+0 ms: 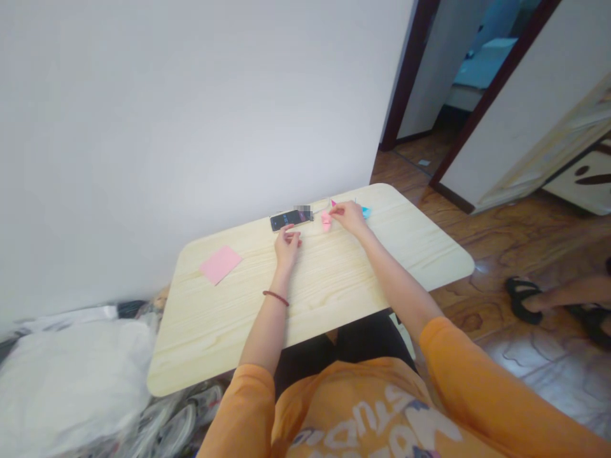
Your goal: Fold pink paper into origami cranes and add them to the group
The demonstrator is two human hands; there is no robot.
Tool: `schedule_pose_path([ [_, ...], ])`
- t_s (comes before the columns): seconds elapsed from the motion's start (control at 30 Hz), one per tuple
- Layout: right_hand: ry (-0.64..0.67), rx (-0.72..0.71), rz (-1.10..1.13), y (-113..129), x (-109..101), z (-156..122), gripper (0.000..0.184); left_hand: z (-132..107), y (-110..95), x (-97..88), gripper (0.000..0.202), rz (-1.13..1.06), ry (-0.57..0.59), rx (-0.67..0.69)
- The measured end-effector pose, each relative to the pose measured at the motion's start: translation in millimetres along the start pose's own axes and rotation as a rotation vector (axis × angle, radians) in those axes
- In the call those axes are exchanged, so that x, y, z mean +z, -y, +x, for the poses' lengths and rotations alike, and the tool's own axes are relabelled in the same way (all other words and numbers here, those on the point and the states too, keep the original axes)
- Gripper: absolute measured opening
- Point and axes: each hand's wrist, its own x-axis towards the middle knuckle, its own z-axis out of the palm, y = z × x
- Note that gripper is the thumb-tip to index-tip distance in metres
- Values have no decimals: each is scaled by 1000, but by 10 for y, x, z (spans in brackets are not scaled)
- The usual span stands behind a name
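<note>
My right hand (351, 217) is at the far side of the table, fingertips pinched together at the upper edge of a small pink folded paper (326, 222). That paper seems to rest on the tabletop. Behind the hand, a blue folded paper (366, 212) and a bit of magenta paper (333, 203) show only in part. My left hand (287, 245) hovers over or rests on the table just in front of a smartphone (289, 219) with a lit screen; its fingers are loosely bent and apart, with nothing in them. Farther left lies a flat pink paper sheet (221, 264).
The light wood table (248, 318) stands against a white wall (205, 114). White bedding or a bag (71, 381) lies low at the left. To the right are a wood floor (458, 299), a doorway, and another person's sandalled foot (525, 299).
</note>
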Motion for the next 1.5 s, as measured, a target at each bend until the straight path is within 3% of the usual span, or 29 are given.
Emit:
schedule_pose_path([
  [0.23, -6, 24, -222, -117, -108, 54, 11, -19, -26, 8, 31, 79, 18, 25],
  [0.53, -32, -13, -235, -196, -112, 42, 12, 13, 22, 5, 32, 114, 15, 71],
  [0.73, -103, -150, -91, 30, 9, -59, 22, 5, -18, 32, 33, 32, -24, 51],
  [0.87, 37, -217, 75, 316, 272, -191, 18, -7, -72, -26, 32, -29, -49, 5],
  [0.97, 191, -214, 153, 487, 524, -317, 18, -21, -97, -277, 29, 48, -77, 39],
  [1.07, 303, -212, 199, 571, 737, -414, 18, -54, -108, -719, 29, 305, -153, 192],
  [1.17, 299, -224, 197, 587, 880, -448, 22, -97, -90, -1202, 40, 657, -183, 300],
  [1.27, 276, -227, 179, 575, 970, -448, 25, -133, -24, -1570, 54, 839, -231, 244],
  [1.37, 215, -243, 149, 559, 1015, -457, 26, -154, 66, -1782, 59, 870, -268, 181],
  [1.5, 223, -242, 159, 560, 1000, -491, 27, -188, 125, -1883, 41, 816, -256, 137],
])
